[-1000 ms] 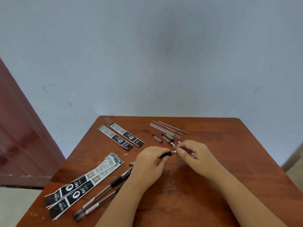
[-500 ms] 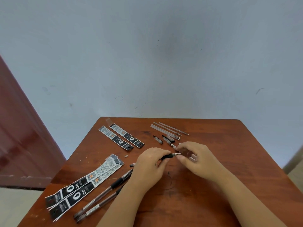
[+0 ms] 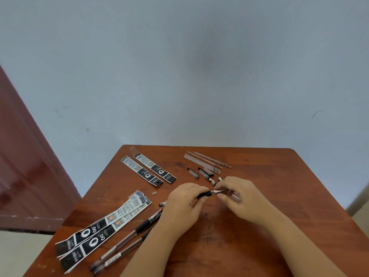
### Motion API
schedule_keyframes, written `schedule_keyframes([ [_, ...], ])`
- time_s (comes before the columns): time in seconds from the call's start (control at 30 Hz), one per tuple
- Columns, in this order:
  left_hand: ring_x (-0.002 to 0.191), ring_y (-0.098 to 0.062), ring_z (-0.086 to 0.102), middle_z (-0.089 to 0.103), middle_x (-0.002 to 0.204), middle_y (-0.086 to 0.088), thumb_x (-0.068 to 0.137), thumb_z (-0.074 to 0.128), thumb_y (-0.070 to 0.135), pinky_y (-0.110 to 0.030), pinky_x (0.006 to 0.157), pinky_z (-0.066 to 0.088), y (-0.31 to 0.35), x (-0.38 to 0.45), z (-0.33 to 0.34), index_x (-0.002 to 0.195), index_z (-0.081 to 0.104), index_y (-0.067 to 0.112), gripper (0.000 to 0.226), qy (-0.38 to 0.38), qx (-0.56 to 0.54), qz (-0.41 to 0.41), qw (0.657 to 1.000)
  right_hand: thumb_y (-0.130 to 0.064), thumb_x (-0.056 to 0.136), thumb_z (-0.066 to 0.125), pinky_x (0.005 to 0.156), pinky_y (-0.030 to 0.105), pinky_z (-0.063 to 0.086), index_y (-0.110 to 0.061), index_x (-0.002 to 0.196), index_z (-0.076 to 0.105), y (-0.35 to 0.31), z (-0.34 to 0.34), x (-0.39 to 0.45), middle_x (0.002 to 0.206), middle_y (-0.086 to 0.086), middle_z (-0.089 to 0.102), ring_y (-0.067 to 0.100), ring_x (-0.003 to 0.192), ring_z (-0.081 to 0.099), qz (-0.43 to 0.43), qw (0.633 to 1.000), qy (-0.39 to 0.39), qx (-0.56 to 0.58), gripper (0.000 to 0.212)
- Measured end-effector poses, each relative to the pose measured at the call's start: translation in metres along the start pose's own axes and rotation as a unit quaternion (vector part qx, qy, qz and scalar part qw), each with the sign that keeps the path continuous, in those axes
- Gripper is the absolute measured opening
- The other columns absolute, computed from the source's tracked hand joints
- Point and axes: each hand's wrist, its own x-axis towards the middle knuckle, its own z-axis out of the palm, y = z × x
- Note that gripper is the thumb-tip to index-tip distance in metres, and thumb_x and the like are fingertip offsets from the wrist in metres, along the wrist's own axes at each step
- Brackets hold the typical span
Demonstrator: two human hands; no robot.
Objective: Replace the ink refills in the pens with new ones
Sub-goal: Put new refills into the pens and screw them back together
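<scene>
Left hand (image 3: 184, 204) grips the black rubber-grip pen section (image 3: 205, 194), its metal tip pointing to 3 o'clock. Right hand (image 3: 238, 196) has fingers curled at that tip; whether they pinch it cannot be told. Both hands meet at the centre of the reddish-brown wooden counter (image 3: 279, 186). At 12 o'clock lie clear thin ink refills (image 3: 203, 161) with small black pen parts (image 3: 203, 173) just beside. At 10 o'clock, two black-and-white refill packets (image 3: 148, 169). At 8 o'clock, more opened packets (image 3: 103, 228) beside two clear-barrelled pens (image 3: 127, 242).
</scene>
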Motion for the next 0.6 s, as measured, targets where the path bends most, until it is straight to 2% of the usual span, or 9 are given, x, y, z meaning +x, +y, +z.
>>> schedule_keyframes([
  [0.07,0.089,-0.011,0.061,0.07,0.094,-0.005,0.078,0.051,0.021,-0.008,0.079,0.037,0.0006,-0.0001,0.0002,0.102,0.068,0.008,0.032,-0.014,0.001,-0.002,1.0,-0.029,0.078,0.046,0.066,0.018,0.041,-0.012,0.089,0.066,0.0002,0.0013,0.0006,0.075,-0.007,0.058,0.013,0.074,0.057,0.001,1.0,0.002,-0.007,0.028],
  [0.1,0.088,-0.014,0.062,0.07,0.093,-0.006,0.078,0.052,0.02,-0.011,0.08,0.039,0.0009,-0.0002,0.0,0.101,0.069,0.007,0.031,-0.021,0.002,-0.004,1.0,-0.029,0.079,0.045,0.066,0.014,0.04,-0.011,0.088,0.065,0.0,0.0021,0.001,0.075,-0.007,0.057,0.013,0.073,0.056,0.004,1.0,0.003,-0.006,0.029],
  [0.17,0.081,-0.014,0.064,0.071,0.086,-0.005,0.075,0.057,0.015,-0.015,0.076,0.045,-0.0002,-0.0001,-0.0001,0.095,0.071,0.007,0.026,-0.031,0.009,-0.005,0.999,-0.033,0.081,0.041,0.067,0.007,0.037,-0.01,0.088,0.064,-0.0009,0.0045,0.0017,0.071,-0.016,0.05,-0.001,0.07,0.049,0.002,1.0,0.0,0.0,0.034],
  [0.23,0.074,-0.011,0.063,0.071,0.078,-0.002,0.07,0.062,0.012,-0.013,0.071,0.045,-0.0028,0.0,0.0016,0.089,0.072,0.008,0.022,-0.025,0.016,0.002,1.0,-0.035,0.083,0.039,0.072,0.003,0.034,-0.008,0.087,0.064,-0.0008,0.0069,0.0023,0.07,-0.021,0.044,-0.006,0.067,0.044,-0.002,1.0,-0.005,0.001,0.037],
  [0.27,0.073,-0.009,0.061,0.071,0.076,-0.002,0.068,0.063,0.011,-0.014,0.073,0.043,-0.0038,-0.0004,0.0028,0.087,0.072,0.008,0.021,-0.02,0.017,0.006,1.0,-0.033,0.083,0.039,0.072,0.002,0.033,-0.007,0.086,0.064,-0.0006,0.0075,0.0023,0.069,-0.021,0.044,-0.007,0.067,0.044,0.0,1.0,-0.009,0.001,0.035],
  [0.4,0.084,-0.01,0.05,0.07,0.074,-0.003,0.073,0.057,0.018,-0.017,0.079,0.039,-0.0061,-0.0011,0.0045,0.086,0.072,0.007,0.022,-0.014,0.04,0.027,0.999,-0.023,0.088,0.043,0.068,0.004,0.035,-0.006,0.087,0.063,-0.0001,0.0072,0.0023,0.069,-0.02,0.046,-0.004,0.068,0.046,0.017,0.999,-0.027,0.007,0.027],
  [0.53,0.076,-0.006,0.054,0.069,0.071,0.001,0.071,0.058,0.019,-0.011,0.07,0.041,-0.007,-0.0009,0.0011,0.082,0.072,0.01,0.02,-0.028,0.065,0.043,0.997,-0.016,0.091,0.047,0.066,0.007,0.036,-0.006,0.088,0.063,0.0013,0.0075,0.0027,0.069,-0.017,0.047,-0.001,0.067,0.046,0.035,0.998,-0.053,0.016,0.019],
  [0.6,0.072,-0.006,0.057,0.069,0.071,0.002,0.066,0.064,0.014,-0.009,0.068,0.041,-0.0078,-0.0005,0.0013,0.082,0.072,0.012,0.018,-0.028,0.071,0.04,0.996,-0.019,0.09,0.048,0.065,0.007,0.036,-0.007,0.09,0.064,0.0017,0.0101,0.0028,0.07,-0.017,0.048,-0.001,0.067,0.046,0.045,0.998,-0.048,0.014,0.02],
])
